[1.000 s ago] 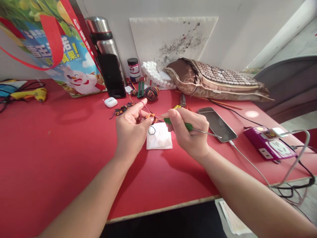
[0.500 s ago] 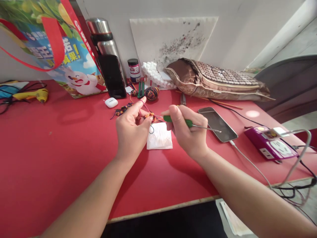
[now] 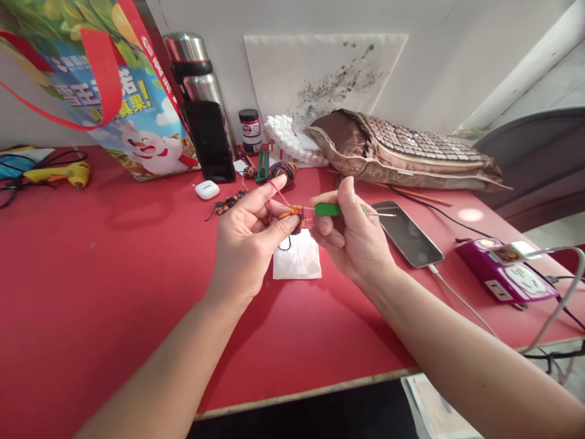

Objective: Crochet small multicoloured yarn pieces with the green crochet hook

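Note:
Between the thumb and fingers of my left hand (image 3: pixel 249 235) is a small multicoloured crochet piece (image 3: pixel 295 214), orange, magenta and dark. A pink strand of yarn (image 3: pixel 280 194) runs over the raised left index finger. My right hand (image 3: pixel 354 235) grips the green handle of a crochet hook (image 3: pixel 328 210); its metal shaft reaches left to the piece, and a thin metal end sticks out to the right. Below the hands lies a white paper packet (image 3: pixel 297 259) with a dark yarn loop over its top edge. A yarn ball (image 3: pixel 283 172) sits behind my left fingertips.
Along the back stand a printed bag (image 3: pixel 150 143), a steel thermos (image 3: pixel 201 85), a black phone (image 3: pixel 210 143) and a jar (image 3: pixel 250 131). A brown cushion (image 3: pixel 411 146) lies behind. To the right are a charging phone (image 3: pixel 409 235) and a purple power strip (image 3: pixel 507 271); a glue gun (image 3: pixel 59 175) is far left.
Both hands have shifted slightly right, and the crochet piece is raised more into view. My right hand has turned, so the hook lies more level. The view has moved a little.

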Action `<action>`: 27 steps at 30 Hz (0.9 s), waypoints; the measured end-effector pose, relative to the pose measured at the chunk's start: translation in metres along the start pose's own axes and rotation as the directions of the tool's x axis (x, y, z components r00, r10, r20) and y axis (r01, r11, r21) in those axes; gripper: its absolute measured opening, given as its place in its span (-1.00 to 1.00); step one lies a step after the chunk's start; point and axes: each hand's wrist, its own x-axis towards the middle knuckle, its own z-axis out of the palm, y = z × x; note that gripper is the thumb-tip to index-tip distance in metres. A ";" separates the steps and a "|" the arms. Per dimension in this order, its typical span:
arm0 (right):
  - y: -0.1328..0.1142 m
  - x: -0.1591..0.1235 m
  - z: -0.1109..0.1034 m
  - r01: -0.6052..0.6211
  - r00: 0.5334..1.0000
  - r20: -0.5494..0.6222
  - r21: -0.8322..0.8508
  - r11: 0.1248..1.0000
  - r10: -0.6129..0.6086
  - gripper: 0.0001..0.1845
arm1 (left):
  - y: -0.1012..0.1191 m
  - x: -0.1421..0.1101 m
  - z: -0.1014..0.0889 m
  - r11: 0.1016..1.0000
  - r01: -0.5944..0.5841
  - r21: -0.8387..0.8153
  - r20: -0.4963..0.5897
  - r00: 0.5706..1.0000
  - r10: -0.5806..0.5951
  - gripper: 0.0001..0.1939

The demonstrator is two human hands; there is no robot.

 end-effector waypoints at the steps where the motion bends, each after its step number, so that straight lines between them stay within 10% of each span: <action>1: 0.000 -0.001 0.001 -0.004 1.000 0.003 0.010 1.000 0.004 -0.34 | 0.000 0.000 0.000 1.000 0.006 -0.010 0.001 1.000 -0.006 -0.51; 17: 0.002 -0.012 0.007 -0.111 0.991 0.097 0.206 0.972 0.093 -0.65 | 0.000 -0.001 0.000 0.984 0.032 -0.173 0.011 0.999 -0.031 -0.49; 21: 0.005 -0.011 -0.005 0.180 0.981 0.099 -0.168 0.969 -0.165 -0.75 | 0.003 -0.003 0.001 0.986 0.050 -0.156 0.026 0.999 -0.047 -0.50; 24: 0.002 -0.009 -0.011 0.545 0.837 0.203 -0.371 0.752 -0.507 -0.82 | 0.003 -0.005 0.002 0.984 0.060 -0.165 0.052 0.997 -0.052 -0.48; 27: -0.003 -0.006 -0.013 0.696 0.717 0.373 -0.359 0.622 -0.588 -0.73 | 0.003 -0.005 0.003 0.981 0.073 -0.182 0.051 0.997 -0.065 -0.44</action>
